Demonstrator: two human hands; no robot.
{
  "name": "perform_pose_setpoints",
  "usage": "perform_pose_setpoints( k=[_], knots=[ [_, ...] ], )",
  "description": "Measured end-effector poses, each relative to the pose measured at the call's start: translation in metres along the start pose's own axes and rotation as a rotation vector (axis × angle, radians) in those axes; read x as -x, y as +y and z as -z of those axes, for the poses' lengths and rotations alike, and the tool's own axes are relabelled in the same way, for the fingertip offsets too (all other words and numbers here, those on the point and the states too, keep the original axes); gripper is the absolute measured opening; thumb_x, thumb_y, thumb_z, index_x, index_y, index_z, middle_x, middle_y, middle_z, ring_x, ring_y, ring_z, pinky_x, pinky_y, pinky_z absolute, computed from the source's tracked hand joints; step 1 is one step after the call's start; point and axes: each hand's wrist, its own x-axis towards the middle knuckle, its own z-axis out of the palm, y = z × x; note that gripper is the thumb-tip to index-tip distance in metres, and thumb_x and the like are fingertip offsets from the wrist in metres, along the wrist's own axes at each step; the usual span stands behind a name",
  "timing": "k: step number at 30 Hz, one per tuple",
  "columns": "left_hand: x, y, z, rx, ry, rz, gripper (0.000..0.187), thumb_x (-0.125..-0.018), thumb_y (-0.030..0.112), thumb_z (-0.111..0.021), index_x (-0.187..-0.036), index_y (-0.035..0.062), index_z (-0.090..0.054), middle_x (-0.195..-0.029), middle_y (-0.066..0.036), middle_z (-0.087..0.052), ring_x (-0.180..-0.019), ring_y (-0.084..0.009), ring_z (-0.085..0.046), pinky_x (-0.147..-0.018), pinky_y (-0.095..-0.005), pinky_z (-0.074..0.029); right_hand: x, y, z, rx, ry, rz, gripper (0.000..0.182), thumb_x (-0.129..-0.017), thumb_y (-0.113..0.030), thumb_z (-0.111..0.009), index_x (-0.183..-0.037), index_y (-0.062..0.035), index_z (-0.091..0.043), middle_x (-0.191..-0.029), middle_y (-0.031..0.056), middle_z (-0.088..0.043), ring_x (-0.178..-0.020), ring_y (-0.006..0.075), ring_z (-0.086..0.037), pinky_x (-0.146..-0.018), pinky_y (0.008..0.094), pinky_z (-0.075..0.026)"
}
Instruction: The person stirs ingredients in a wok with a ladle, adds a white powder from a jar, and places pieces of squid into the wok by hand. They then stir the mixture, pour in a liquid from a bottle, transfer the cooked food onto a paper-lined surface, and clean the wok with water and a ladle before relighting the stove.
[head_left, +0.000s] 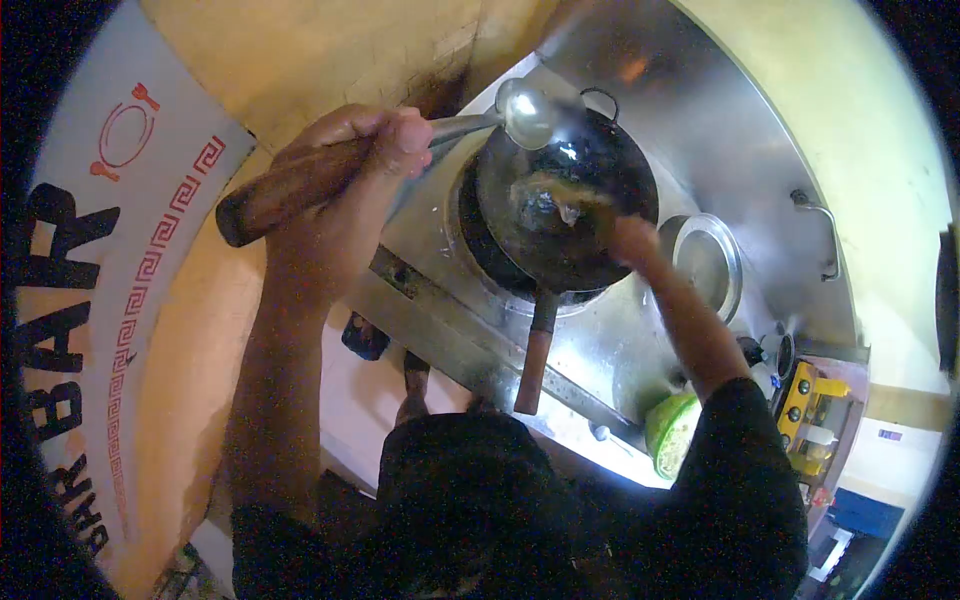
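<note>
My left hand [345,200] is raised at the left, its fingers wrapped round the wooden handle of a ladle [527,115]. The metal bowl of the ladle hangs over the upper left rim of a dark wok [600,150]. The wok sits on the stove, its wooden handle pointing down toward my body. Over the wok's right side, my closed right hand [637,243] grips a blurred tan, brush-like thing [580,192] that reaches across the inside. What exactly it is, I cannot tell. A small pale patch shows in the wok beside it.
A round metal dish [707,262] stands right of the wok on the steel stove top [425,225]. Near my right forearm is a green basket-like container [672,435]. A yellow rack [815,395] with bottles stands farther right. Walls close in on the left and back.
</note>
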Motion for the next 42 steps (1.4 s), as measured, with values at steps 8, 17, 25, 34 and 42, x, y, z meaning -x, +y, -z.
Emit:
perform_pose_setpoints(
  k=[8,17,25,34,42],
  knots=[
    [0.004,-0.008,-0.017,0.077,0.026,0.056,0.033,-0.088,0.029,-0.066,-0.093,-0.0036,-0.064,-0.078,-0.009,-0.067,-0.077,-0.0142,-0.064,-0.071,-0.0256,-0.051,-0.031,-0.030,0.049,-0.004,0.060,0.244,0.048,-0.090,-0.017,-0.044,-0.137,-0.0175,-0.033,-0.100,0.0223,-0.065,-0.086,0.0389,-0.066,-0.070,0.0501,-0.054],
    [0.003,-0.010,-0.008,0.043,0.006,0.089,0.033,-0.087,0.028,-0.066,-0.095,-0.0043,-0.064,-0.082,-0.010,-0.067,-0.080,-0.0153,-0.064,-0.073,-0.0258,-0.052,0.013,0.028,0.036,0.066,-0.033,-0.093,0.039,-0.093,-0.027,-0.039,-0.129,-0.0122,-0.044,-0.101,0.0211,-0.064,-0.093,0.0352,-0.065,-0.075,0.0471,-0.053],
    [-0.002,-0.028,-0.027,-0.121,-0.012,-0.062,0.033,-0.087,0.029,-0.067,-0.095,-0.0027,-0.065,-0.084,-0.011,-0.068,-0.077,-0.0159,-0.065,-0.072,-0.0264,-0.052,-0.008,-0.087,0.007,-0.328,0.225,0.331,0.030,-0.088,-0.020,-0.047,-0.112,-0.0061,-0.058,-0.097,0.0231,-0.065,-0.086,0.0386,-0.065,-0.073,0.0479,-0.053],
    [-0.003,-0.015,-0.032,0.015,-0.019,0.097,0.031,-0.089,0.027,-0.064,-0.096,-0.0038,-0.063,-0.083,-0.012,-0.068,-0.079,-0.0170,-0.067,-0.073,-0.0272,-0.053,-0.006,-0.021,0.025,-0.246,0.144,0.102,0.032,-0.085,-0.018,-0.049,-0.115,-0.0099,-0.056,-0.099,0.0196,-0.066,-0.091,0.0359,-0.065,-0.077,0.0473,-0.053],
    [-0.012,-0.010,-0.042,0.021,0.021,0.043,0.030,-0.091,0.024,-0.062,-0.099,-0.0047,-0.061,-0.089,-0.014,-0.068,-0.081,-0.0190,-0.067,-0.077,-0.0291,-0.053,0.067,-0.116,0.042,-0.357,-0.060,0.163,0.044,-0.088,-0.014,-0.043,-0.132,-0.0097,-0.042,-0.101,0.0167,-0.066,-0.080,0.0339,-0.067,-0.073,0.0472,-0.054]
  ],
)
